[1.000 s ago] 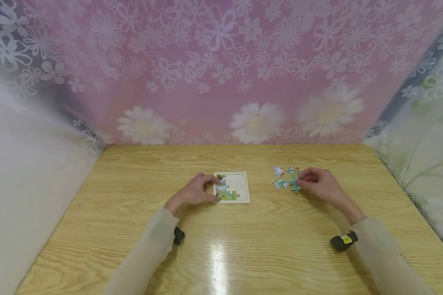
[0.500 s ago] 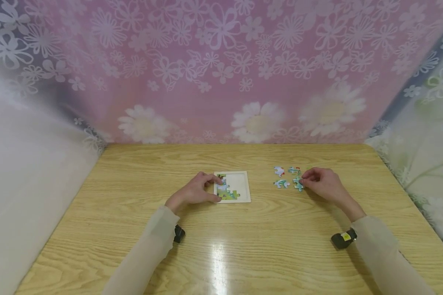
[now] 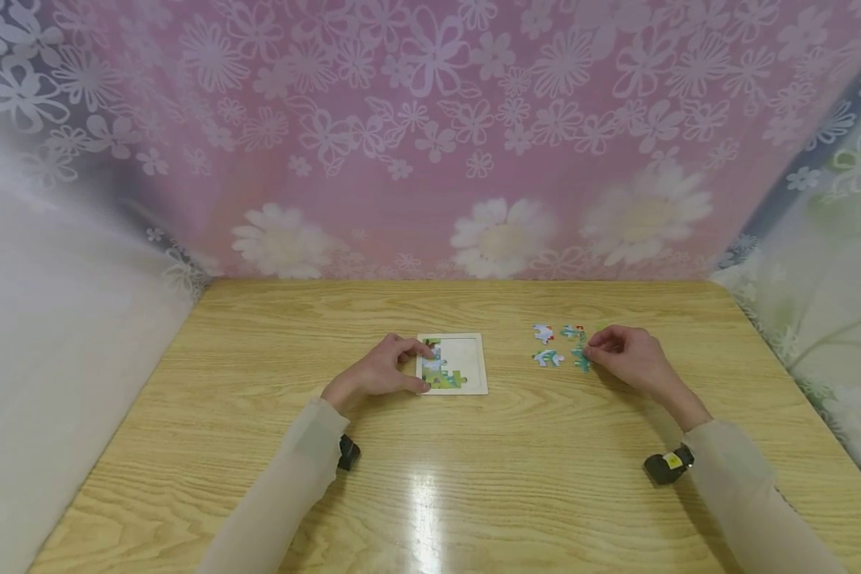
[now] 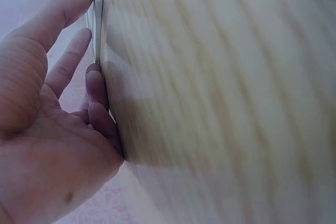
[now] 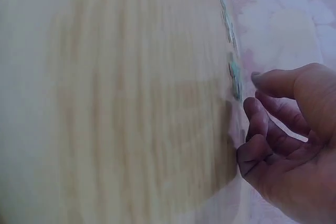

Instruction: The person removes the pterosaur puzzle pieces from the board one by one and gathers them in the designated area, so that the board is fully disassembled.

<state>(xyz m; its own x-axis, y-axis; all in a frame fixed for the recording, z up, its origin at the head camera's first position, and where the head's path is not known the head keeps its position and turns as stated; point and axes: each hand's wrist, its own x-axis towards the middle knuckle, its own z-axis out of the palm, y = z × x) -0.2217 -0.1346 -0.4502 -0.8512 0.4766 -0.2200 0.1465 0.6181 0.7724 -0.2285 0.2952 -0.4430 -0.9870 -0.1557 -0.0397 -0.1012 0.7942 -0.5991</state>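
Note:
My left hand (image 3: 382,368) steadies a small square puzzle tray (image 3: 484,365), its thumb at the lower left corner and a fingertip on the picture. Joined pieces (image 3: 443,380) fill the tray's left side and bottom; the upper right part is bare. In the left wrist view the thumb and a finger press the tray's thin edge (image 4: 98,19) from above. To the right, my right hand (image 3: 630,356) has curled fingers and pinches the right side of a green-blue puzzle piece (image 3: 581,360), which looks tilted. The right wrist view shows that piece (image 5: 235,80) edge-on, contact hard to see.
Loose puzzle pieces lie left of my right hand: a white one (image 3: 543,333), a white-and-green one (image 3: 548,359) and one with red (image 3: 572,331). A bit of green (image 3: 601,325) shows behind the right hand. A flowered curtain (image 3: 430,215) borders the wooden table (image 3: 430,454).
The green-blue piece has shifted slightly right with my right hand, then turned to look narrower. The left hand and tray stay in place.

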